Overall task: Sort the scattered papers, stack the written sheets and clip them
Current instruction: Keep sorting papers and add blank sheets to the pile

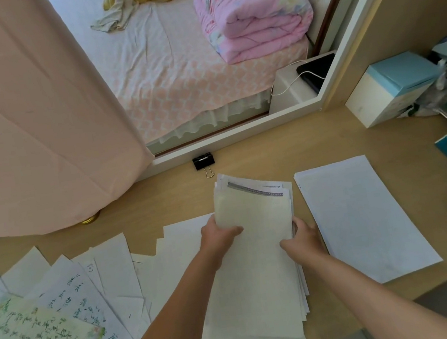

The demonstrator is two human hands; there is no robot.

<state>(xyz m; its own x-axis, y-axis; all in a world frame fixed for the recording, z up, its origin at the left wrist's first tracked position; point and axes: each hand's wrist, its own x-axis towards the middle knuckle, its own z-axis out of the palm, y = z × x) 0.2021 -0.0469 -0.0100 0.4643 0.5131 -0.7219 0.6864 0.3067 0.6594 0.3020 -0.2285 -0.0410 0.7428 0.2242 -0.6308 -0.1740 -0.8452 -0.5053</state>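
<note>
Between left grip (219,234) and right grip (302,237): paper stack (257,264), edges pinched.

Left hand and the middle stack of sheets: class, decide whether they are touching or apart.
Touching. The head view shows the left hand gripping the stack at its left edge, with the thumb lying on top of it.

Bare forearms lead to bare left hand (219,234) and right hand (304,239).
</note>
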